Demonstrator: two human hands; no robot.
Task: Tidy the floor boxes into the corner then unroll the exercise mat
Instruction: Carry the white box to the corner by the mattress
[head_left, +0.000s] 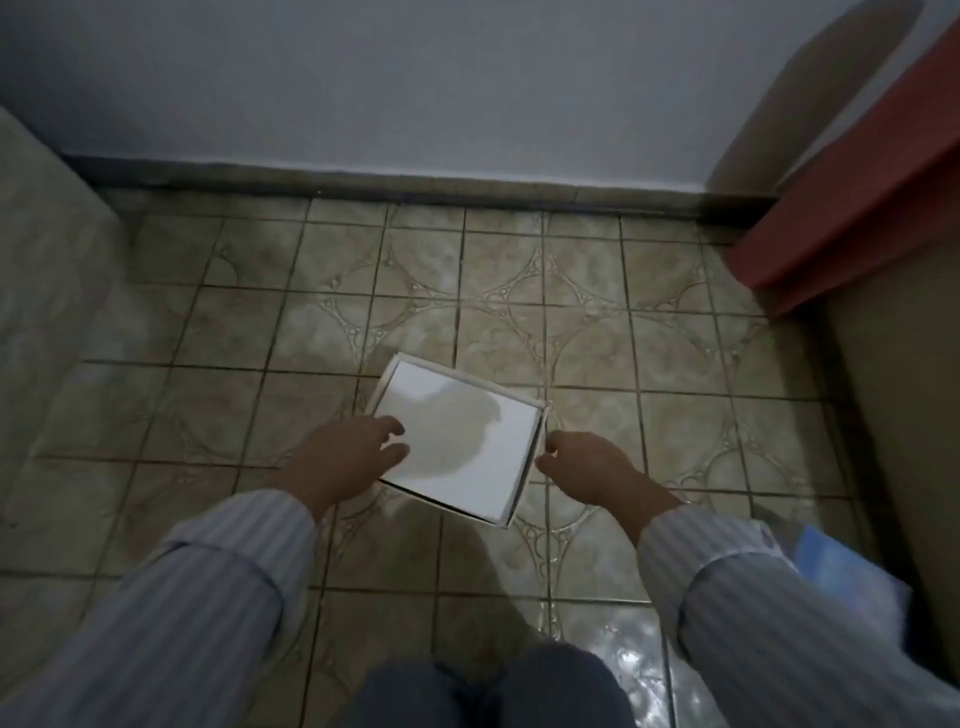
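A flat white box (467, 431) lies turned at an angle on the tiled floor (675, 431), in the middle of the head view. My left hand (345, 452) is at its left edge, with spread thumb and forefinger reaching over the white surface. At the box's right edge is my right hand (587, 467), fingers loosely curled and fingertips at the rim near the far right corner. Neither hand visibly grips the box. Both arms wear striped sleeves. No exercise mat is in view.
A pale wall with a dark skirting (415, 182) runs along the far side. Red-topped furniture (857, 208) stands at the right, a beige block (47, 270) at the left. A blue and white item (841, 566) lies beside my right sleeve. My knees (488, 691) are at the bottom.
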